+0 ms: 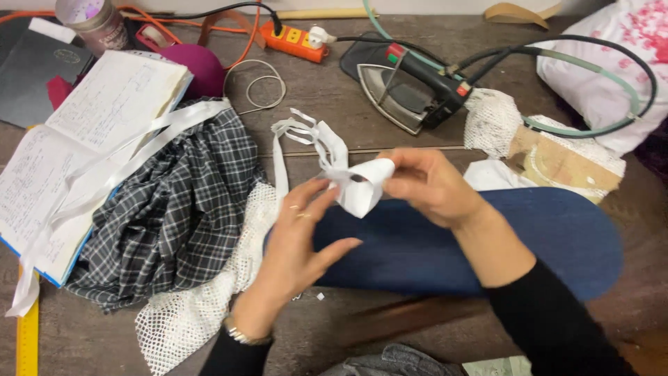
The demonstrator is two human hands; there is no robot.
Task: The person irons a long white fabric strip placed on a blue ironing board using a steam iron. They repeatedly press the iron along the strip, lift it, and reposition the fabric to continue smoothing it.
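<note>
**White fabric strip pinched over blue pressing board**

White fabric piece (362,186) held between both hands above the blue pressing board (557,244). Left hand (299,240), grip clamped on its left edge; right hand (428,184), grip pinched on its upper corner. Left of these, white mesh (188,313), plaid cloth (174,209), open notebook (76,139). Farther back on the table (334,104), an iron (410,87) and orange power strip (296,40).

The strip of cloth (355,182) is white. The shirt (174,209) is a black-and-white check, the netting (202,306) white, the padded board (487,244) dark blue, the power strip (296,40) orange, the ruler (28,338) yellow and the table (334,104) brown wood.
</note>
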